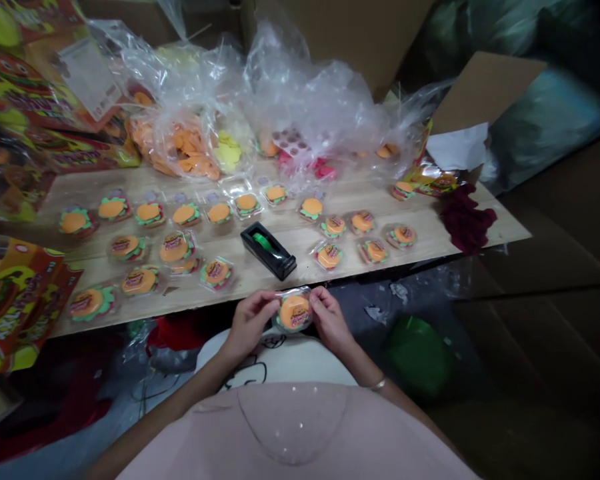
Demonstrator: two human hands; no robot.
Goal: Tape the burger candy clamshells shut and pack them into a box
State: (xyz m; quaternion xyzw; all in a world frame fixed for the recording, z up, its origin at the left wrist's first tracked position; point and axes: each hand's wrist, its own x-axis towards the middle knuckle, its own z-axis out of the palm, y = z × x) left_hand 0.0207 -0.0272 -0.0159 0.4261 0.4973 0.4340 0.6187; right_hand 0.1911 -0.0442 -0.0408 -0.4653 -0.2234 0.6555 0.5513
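I hold a small burger-shaped toy in a clear plastic shell (295, 311) between both hands, just below the near edge of the wooden table (500, 227). My left hand (250, 323) pinches its left side and my right hand (330, 320) pinches its right side. A black tape dispenser with green tape (269, 249) lies on the table just beyond my hands. Several more packed burger toys (175, 248) lie in rows across the table.
Clear plastic bags with orange and yellow pieces (190, 150) are heaped at the back. Colourful burger-print boxes (15, 300) stand at the left. A dark red cloth (464, 217) lies at the table's right end. Cardboard boxes (480, 93) stand behind. A green object (420, 357) sits on the floor.
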